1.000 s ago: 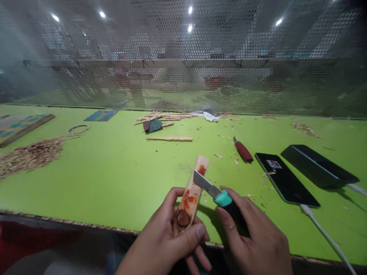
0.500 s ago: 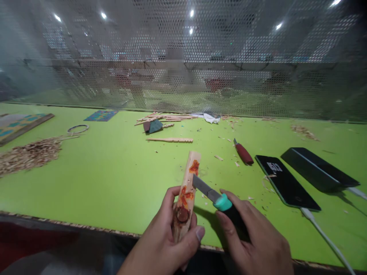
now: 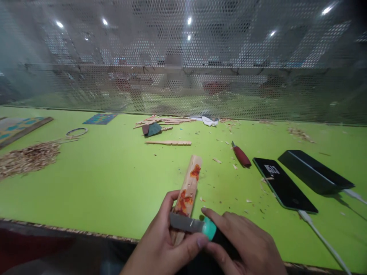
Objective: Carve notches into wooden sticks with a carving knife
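Note:
A pale wooden piece (image 3: pixel 189 185) with orange-red and brown painted patches tilts up and away over the front edge of the green table. My left hand (image 3: pixel 166 238) is wrapped round its lower end, thumb on the right side. In my right hand (image 3: pixel 243 244) is a knife (image 3: pixel 210 228) with a teal and black handle. Its grey blade lies across the lower part of the wood, close to my left thumb, and covers the brown patch.
A red-handled knife (image 3: pixel 241 156), a phone (image 3: pixel 283 185) and a black box-like device (image 3: pixel 315 172) with white cables lie right. Behind are a carved stick (image 3: pixel 169 143) and thin sticks (image 3: pixel 172 120). Wood shavings (image 3: pixel 28 157) are heaped left, before a perforated screen (image 3: pixel 183 88).
The knife has come down and left from the upper part of the wood to its lower part. My right hand has moved the same way, nearer my left hand.

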Demonstrator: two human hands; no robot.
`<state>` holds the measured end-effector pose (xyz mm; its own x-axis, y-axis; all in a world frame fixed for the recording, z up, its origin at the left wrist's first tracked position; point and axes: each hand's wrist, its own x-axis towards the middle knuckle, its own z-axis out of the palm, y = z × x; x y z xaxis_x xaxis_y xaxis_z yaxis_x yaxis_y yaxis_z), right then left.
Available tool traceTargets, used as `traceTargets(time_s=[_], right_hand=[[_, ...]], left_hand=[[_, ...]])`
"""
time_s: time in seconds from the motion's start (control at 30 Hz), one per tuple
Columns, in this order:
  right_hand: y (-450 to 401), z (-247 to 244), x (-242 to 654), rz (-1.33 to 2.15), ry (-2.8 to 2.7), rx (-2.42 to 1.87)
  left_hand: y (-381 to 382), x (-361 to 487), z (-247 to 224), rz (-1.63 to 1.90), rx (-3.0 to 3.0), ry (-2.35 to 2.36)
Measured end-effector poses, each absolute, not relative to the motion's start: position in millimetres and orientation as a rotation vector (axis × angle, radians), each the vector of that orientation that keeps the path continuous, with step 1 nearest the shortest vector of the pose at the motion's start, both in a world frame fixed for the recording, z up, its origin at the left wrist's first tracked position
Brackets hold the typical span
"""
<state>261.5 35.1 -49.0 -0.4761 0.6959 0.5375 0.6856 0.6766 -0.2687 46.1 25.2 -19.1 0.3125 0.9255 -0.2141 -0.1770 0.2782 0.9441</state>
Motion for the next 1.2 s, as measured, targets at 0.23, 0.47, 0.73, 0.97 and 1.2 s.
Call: traceTargets(time_s=[0.23,0.47,0.73,0.97,1.2], right_hand=[[35.4,-38.3,257.6,0.050,-2.287,-0.989],[35.4,-40.4,257.1,0.006,-2.247,-1.021],[34.1,-46.9,253.3,-0.056,-2.204,-1.029],[34.6,-52.0,253.5,-0.070,-2.090,-1.104],[31.9,-58.7,250.4,-0.163,-2.024,-1.184]], left_hand=[[23.8,46.6,-18.2,0.897,0.979,1.000],[27.9,47.0,-17.8,0.920,1.033,0.974],[21.9,57.5,-18.2,1.026,0.966,1.026],[20.3,64.2,-24.7,1.016,1.172,1.248],[22.2,63.1,-26.5,1.039,1.167,1.162]])
